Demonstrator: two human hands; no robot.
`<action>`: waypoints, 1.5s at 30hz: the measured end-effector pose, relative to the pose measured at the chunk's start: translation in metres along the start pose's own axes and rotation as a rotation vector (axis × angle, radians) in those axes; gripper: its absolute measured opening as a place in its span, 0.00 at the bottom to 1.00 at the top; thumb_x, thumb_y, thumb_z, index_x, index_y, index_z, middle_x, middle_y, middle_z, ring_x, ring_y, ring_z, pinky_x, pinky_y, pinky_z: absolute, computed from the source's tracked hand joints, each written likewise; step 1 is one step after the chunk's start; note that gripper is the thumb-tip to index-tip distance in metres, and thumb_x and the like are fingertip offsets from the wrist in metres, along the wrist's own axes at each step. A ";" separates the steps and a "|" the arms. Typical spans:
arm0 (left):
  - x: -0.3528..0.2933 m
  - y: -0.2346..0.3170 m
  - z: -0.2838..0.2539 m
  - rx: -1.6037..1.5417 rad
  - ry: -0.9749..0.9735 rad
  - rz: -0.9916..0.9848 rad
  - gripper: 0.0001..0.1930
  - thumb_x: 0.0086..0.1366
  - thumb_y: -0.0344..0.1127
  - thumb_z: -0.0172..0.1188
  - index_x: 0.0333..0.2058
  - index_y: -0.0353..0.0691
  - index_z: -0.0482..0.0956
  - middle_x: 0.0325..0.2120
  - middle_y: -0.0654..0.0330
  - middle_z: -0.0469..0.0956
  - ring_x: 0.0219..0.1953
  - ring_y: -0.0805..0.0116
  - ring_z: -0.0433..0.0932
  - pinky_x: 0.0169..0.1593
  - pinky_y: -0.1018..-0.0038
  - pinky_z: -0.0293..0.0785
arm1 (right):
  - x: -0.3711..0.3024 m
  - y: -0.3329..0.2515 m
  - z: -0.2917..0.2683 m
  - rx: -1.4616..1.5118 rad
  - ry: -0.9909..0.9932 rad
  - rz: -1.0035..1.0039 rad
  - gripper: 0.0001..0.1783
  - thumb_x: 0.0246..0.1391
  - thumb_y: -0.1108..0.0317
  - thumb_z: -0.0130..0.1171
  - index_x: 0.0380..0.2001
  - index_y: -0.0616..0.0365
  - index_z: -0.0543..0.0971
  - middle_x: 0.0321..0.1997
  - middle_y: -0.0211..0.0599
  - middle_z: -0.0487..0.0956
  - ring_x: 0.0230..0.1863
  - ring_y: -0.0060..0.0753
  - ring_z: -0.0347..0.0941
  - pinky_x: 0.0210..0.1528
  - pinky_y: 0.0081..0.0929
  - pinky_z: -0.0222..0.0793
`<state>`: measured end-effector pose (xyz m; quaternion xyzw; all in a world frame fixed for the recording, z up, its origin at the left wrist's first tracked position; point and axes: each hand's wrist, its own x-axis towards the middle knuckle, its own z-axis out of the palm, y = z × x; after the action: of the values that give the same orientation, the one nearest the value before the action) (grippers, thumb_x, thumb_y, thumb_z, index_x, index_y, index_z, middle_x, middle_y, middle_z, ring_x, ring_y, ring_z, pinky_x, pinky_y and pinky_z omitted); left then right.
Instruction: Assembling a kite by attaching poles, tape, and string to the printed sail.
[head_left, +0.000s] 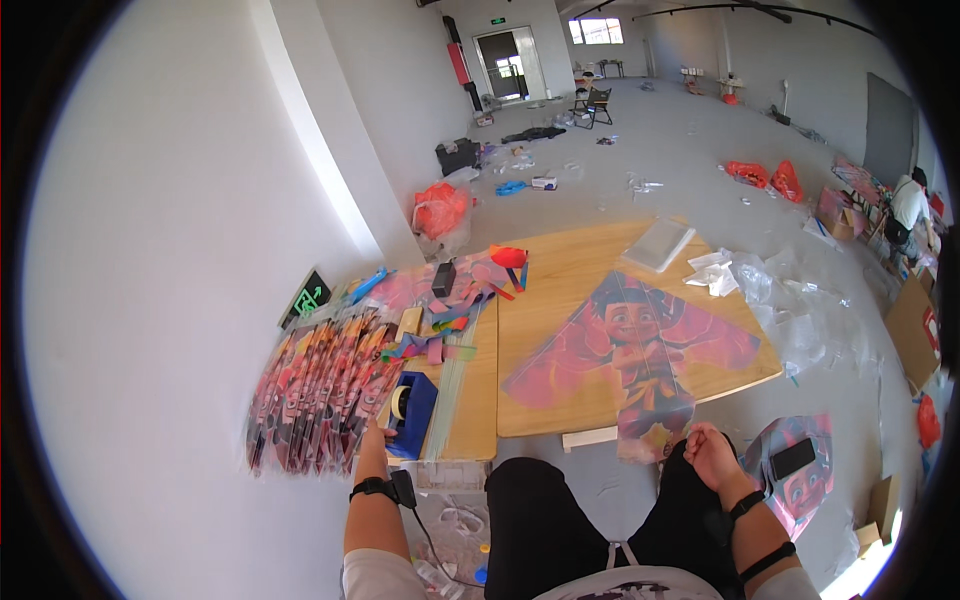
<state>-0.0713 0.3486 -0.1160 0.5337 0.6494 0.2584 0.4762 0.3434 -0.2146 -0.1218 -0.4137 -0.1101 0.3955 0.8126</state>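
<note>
One red and purple kite sheet of thin material, printed with a cartoon figure (640,340), lies spread out right of the frame's centre on a pale wooden tabletop (560,260), its narrow tail hanging past the near edge. Just beside the tail's lower end, at lower centre-right, the right hand (710,458) is loosely curled above the thigh; whether its fingers pinch anything cannot be told. At lower left of centre, the left hand (376,434) is at the near left side of a dark blue tape dispenser (424,420) with a pale yellowish roll of tape (400,402); its fingers are partly hidden, so its grip cannot be told. Left of the dispenser lies a row of overlapping, folded red and black printed sheets (315,390); right of it run thin pale rods (455,410). Multicoloured fabric ribbons (455,325) lie above, near a small black box (443,279). Toward the upper right of the tabletop are a clear flat plastic case (659,245) and crumpled white paper (712,273). At lower right, a black phone (793,458) rests on another printed sheet (808,492). A person in a white top (908,215) bends at the far right.
</note>
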 end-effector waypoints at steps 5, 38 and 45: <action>0.010 -0.005 -0.020 -0.177 0.112 0.060 0.36 0.71 0.60 0.41 0.21 0.32 0.81 0.22 0.54 0.82 0.25 0.64 0.73 0.34 0.69 0.68 | 0.007 0.004 0.010 0.076 0.017 0.061 0.11 0.68 0.59 0.49 0.41 0.53 0.76 0.29 0.29 0.73 0.32 0.26 0.68 0.39 0.27 0.65; -0.341 -0.148 -0.246 -0.357 -0.044 0.210 0.28 0.72 0.54 0.55 0.27 0.31 0.84 0.41 0.54 0.81 0.48 0.64 0.74 0.61 0.63 0.60 | 0.096 0.056 0.230 -1.140 -0.926 0.440 0.13 0.70 0.59 0.51 0.48 0.54 0.78 0.38 0.28 0.80 0.36 0.19 0.73 0.40 0.19 0.69; -0.337 -0.176 -0.237 -0.304 -0.066 0.181 0.12 0.66 0.36 0.63 0.28 0.33 0.85 0.45 0.56 0.79 0.49 0.65 0.74 0.54 0.65 0.68 | 0.108 0.214 0.369 -1.081 -0.957 0.515 0.17 0.69 0.58 0.51 0.54 0.53 0.76 0.46 0.29 0.81 0.41 0.21 0.75 0.40 0.23 0.72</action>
<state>-0.3694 0.0205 -0.0512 0.5200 0.5361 0.3779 0.5472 0.1101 0.1541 -0.0661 -0.5500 -0.5282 0.5995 0.2433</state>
